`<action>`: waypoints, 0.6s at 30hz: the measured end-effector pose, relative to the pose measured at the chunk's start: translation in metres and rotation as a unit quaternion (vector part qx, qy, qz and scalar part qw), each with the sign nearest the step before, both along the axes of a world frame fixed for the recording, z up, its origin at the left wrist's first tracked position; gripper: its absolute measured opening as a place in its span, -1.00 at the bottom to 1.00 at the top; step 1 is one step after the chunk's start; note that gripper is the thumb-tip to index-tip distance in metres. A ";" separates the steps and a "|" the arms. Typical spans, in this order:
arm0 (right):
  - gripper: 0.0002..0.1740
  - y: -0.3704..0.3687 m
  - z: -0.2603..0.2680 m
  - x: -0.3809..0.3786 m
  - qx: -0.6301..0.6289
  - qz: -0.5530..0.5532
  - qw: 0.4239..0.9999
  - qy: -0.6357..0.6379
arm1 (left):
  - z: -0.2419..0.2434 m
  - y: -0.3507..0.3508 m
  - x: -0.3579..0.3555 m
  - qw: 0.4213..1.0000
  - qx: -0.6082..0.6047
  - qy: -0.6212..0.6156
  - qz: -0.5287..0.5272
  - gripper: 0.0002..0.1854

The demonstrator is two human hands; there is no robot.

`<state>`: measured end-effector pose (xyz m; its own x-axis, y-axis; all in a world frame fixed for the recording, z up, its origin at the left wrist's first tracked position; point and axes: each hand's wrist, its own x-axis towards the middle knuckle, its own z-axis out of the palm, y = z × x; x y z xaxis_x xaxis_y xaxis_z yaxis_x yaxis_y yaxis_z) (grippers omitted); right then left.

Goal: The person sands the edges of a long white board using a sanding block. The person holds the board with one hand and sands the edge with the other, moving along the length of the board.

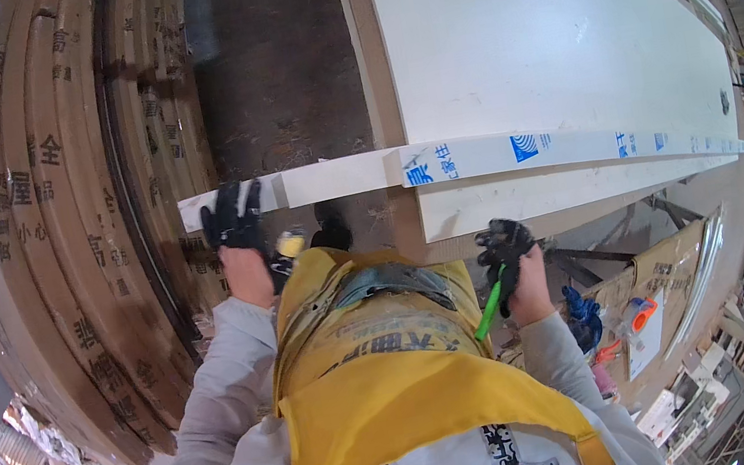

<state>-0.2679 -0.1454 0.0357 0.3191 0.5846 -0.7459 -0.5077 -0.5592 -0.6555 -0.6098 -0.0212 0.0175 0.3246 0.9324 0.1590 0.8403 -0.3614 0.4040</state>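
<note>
Several long white strips (341, 177), their left ends staggered, lie across a large white panel (544, 30). The front strip carries blue-printed film (462, 158). My left hand (235, 218), in a black glove, lies over the strips' far left end, fingers across the top. Whether it grips them is unclear. My right hand (508, 251), also gloved in black, is closed around a tool with a green handle (493, 304). The tool's working end is hidden in the hand. That hand is just in front of the panel's near edge, to the right of my yellow apron (397, 389).
Tall cardboard-wrapped packages (61, 230) stand upright on my left. Dark floor (276, 65) runs between them and the panel. On the right lie cardboard (669, 266), an orange tool (644, 313) and a dark blue bundle (581, 316). Black metal supports (591, 255) show below the panel.
</note>
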 end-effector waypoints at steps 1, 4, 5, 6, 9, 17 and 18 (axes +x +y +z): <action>-0.76 0.000 0.001 -0.017 -0.005 -0.010 0.999 0.032 | -0.003 0.005 0.000 1.000 -0.028 -0.002 -0.013 -0.30; -0.76 -0.002 0.015 -0.059 -0.075 -0.005 0.996 0.054 | -0.008 0.010 0.018 0.987 -0.104 -0.084 -0.092 -0.34; -0.75 -0.004 0.016 -0.066 -0.071 -0.006 0.996 0.052 | -0.010 0.016 0.027 0.982 -0.093 -0.113 -0.121 -0.33; -0.73 -0.009 0.017 -0.071 -0.069 -0.011 0.996 0.047 | -0.010 0.021 0.040 0.976 -0.106 -0.114 -0.150 -0.32; -0.69 -0.019 0.017 -0.075 -0.056 -0.065 0.996 0.034 | -0.027 0.027 0.073 0.957 -0.143 -0.154 -0.202 -0.24; -0.77 -0.020 0.014 -0.021 -0.090 -0.201 0.975 -0.008 | -0.027 0.050 0.163 0.950 -0.131 -0.026 -0.282 -0.26; -0.77 -0.015 0.013 -0.005 -0.071 -0.217 0.973 -0.024 | -0.030 0.053 0.165 0.953 -0.098 -0.003 -0.285 -0.26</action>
